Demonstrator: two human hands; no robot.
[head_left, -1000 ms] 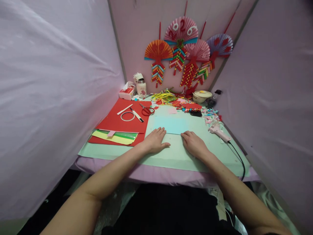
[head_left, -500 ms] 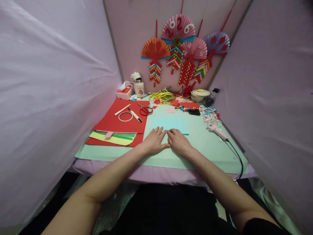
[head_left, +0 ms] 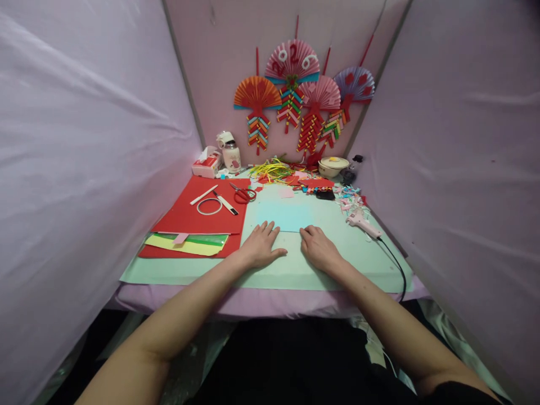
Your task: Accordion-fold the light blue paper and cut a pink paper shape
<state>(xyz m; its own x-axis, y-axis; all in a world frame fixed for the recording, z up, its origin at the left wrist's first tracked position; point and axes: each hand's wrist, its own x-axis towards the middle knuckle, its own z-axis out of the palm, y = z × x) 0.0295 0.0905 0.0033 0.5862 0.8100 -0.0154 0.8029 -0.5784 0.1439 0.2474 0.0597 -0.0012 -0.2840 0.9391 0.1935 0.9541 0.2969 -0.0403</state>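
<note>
A light blue sheet of paper (head_left: pixel 289 215) lies flat on the pale green table cover in front of me. My left hand (head_left: pixel 262 246) rests palm down at its near left corner, fingers stretched and thumb spread to the right. At the near edge, further right, my right hand (head_left: pixel 319 247) touches the paper with bent fingertips. It grips nothing that I can see, and its thumb is partly hidden. Left of the sheet lie red sheets (head_left: pixel 181 216), bearing red-handled scissors (head_left: pixel 244 195), a craft knife (head_left: pixel 226 203), a white pen-like stick (head_left: pixel 203 194) and a ring (head_left: pixel 210 207).
To the right lies a pink glue gun (head_left: pixel 363 224) with a black cord. Paper scraps (head_left: pixel 352 197), yellow-green strips (head_left: pixel 272 170) and a lidded bowl (head_left: pixel 333 166) line the back. A tissue box (head_left: pixel 207 164) and bottle (head_left: pixel 232 157) stand back left. Paper fans (head_left: pixel 292 63) hang behind.
My right hand has slid right along the blue paper's near edge, away from my left hand. My left hand stays on the paper. The camera view has shifted slightly.
</note>
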